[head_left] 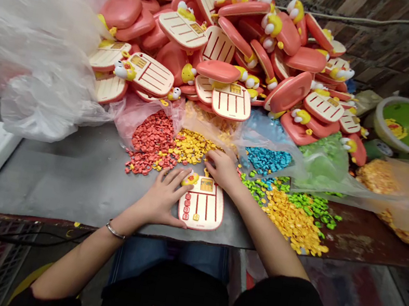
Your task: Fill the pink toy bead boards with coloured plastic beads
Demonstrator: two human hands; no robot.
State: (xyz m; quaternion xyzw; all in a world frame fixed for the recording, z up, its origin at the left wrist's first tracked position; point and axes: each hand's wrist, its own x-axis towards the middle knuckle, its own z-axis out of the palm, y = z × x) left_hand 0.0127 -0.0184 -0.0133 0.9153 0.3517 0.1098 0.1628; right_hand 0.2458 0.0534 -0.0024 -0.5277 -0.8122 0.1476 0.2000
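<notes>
Watching up close, we've got the cream toy panel (203, 206) lying long axis toward us, the left hand (165, 193) spread wide against its left side, the right hand (221, 169) curled at its far end, grip unclear, yellow beads (190, 146) just beyond the panel, and a coral toy heap (219, 71) farther behind it!

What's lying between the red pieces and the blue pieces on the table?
In the head view, a heap of small yellow pieces, then the right hand at its edge.
</notes>
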